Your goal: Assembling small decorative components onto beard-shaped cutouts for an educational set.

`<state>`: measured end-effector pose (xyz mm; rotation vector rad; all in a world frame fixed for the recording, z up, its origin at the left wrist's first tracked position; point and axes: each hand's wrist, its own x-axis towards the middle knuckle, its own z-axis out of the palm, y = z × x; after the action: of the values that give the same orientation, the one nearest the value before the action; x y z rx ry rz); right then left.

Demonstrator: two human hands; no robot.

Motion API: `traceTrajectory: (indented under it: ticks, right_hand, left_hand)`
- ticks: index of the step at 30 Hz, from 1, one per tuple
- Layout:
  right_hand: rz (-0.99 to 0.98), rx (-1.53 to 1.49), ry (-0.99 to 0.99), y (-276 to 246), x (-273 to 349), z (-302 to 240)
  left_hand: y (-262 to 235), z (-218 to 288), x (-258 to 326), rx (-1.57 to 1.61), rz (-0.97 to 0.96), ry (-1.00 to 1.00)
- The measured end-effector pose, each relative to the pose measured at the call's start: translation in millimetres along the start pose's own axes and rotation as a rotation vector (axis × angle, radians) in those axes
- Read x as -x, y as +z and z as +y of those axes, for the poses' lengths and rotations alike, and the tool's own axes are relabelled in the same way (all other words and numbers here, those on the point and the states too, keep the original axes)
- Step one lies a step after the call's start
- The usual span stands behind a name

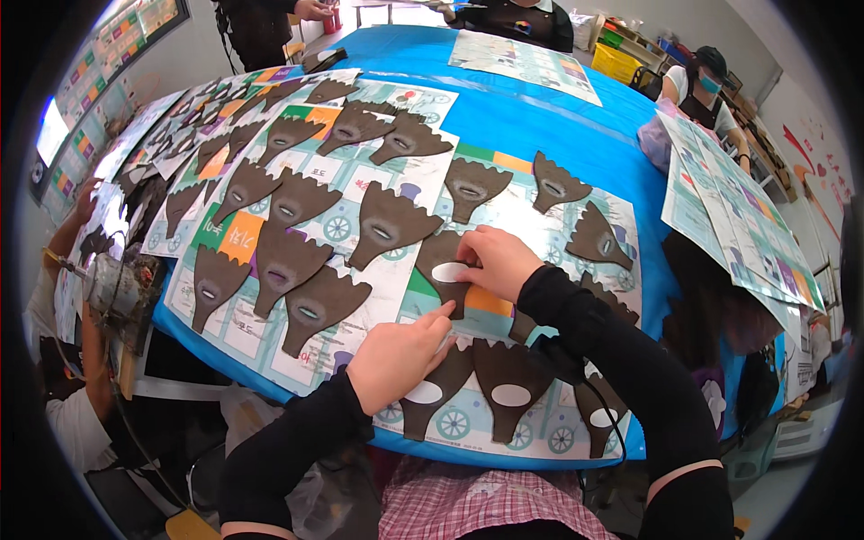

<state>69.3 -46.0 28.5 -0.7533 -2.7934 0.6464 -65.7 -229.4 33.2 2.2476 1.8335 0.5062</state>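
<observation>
Your right hand point(497, 263), fingertips at a white oval point(445, 273) on a brown cutout point(439, 247), your left hand point(399, 360) loosely curled nearby, whether either grips anything hard to tell, printed sheet point(526, 232) beneath, other cutouts point(389, 219) around, blue table point(396, 56) beyond.

Lg blue-covered tbl point(396, 56), pale wall point(205, 49)

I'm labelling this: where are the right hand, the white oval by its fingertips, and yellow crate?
Right hand point(500, 261): head view, on its back.
White oval point(445, 273): head view, left part.
Yellow crate point(617, 67): head view, side.
</observation>
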Motion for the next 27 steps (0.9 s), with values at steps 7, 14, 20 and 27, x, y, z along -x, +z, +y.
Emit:
traceTrajectory:
  ticks: [7, 14, 20, 27]
  right_hand:
    - [-0.210, 0.028, 0.104, -11, -15, 0]
    - [-0.194, -0.071, 0.034, -14, -15, 3]
    - [-0.058, -0.039, -0.187, -7, -1, -2]
    - [-0.033, -0.297, 0.054, -15, -3, 10]
  left_hand:
    - [3, -1, -4, 0.027, -0.017, -0.007]
    - [6, 0, -3, 0.011, 0.000, -0.009]
    - [6, 0, -1, 0.013, 0.021, -0.001]
    - [6, 1, -2, 0.043, 0.036, -0.002]
